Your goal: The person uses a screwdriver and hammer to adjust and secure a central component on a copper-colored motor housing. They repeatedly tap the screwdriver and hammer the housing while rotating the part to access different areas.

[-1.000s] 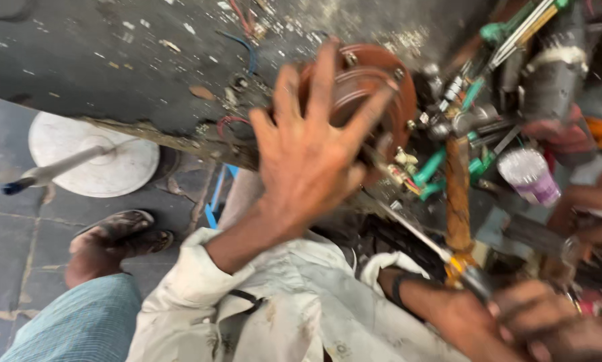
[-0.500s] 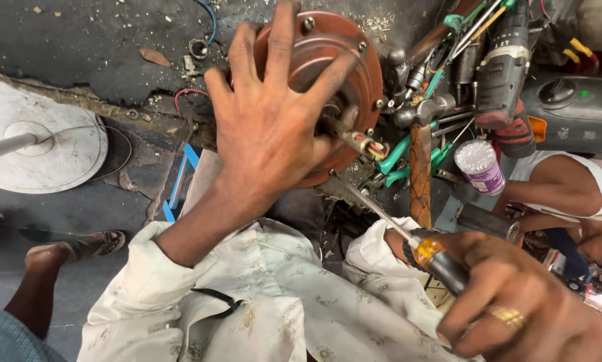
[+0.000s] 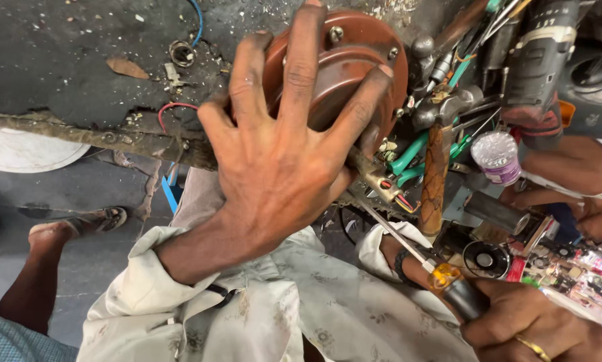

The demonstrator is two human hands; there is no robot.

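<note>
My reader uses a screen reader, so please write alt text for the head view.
A left hand lies spread over a round reddish-brown motor housing on a dirty workbench, while the right hand grips a screwdriver angled toward it. Tools clutter the right side.

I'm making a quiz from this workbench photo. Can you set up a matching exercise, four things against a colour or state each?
Things:
1. left hand
2. right hand
3. round motor housing
4. hammer

Descriptions:
A. wooden handle, metal head
B. reddish-brown, with bolts at the rim
C. spread flat, fingers splayed
D. closed around a screwdriver handle

Pairs: 1-C, 2-D, 3-B, 4-A
</note>
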